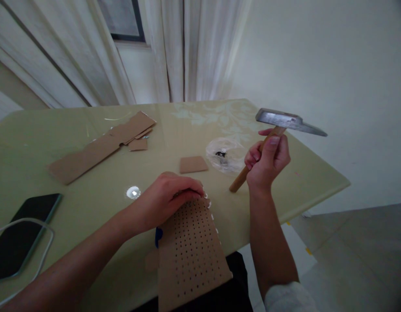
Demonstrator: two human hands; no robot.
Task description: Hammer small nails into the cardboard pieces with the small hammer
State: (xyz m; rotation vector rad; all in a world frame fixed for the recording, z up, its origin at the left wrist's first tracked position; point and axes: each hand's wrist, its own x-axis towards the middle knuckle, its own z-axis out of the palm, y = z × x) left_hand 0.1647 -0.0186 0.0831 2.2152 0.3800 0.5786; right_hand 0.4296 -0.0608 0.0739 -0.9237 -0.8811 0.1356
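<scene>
My right hand point(267, 162) grips a hammer point(280, 118) by its wooden handle, raised above the right side of the table. The metal head has one blunt end and one tapered end. A brown cardboard piece point(197, 247) with rows of small holes lies at the near table edge, with ragged white bits along its right side. At its far end my left hand point(174, 197) is closed, thumb and forefinger pinched near the far right corner; what lies between the fingertips is hidden. Something blue point(159, 236) shows at the cardboard's left edge.
A clear plastic bag point(231, 156) with small dark pieces lies beyond my hands, next to a small cardboard piece point(193, 164). Long cardboard strips point(99, 149) lie at the back left. A dark phone point(27, 229) and white cable point(50, 242) are at the left.
</scene>
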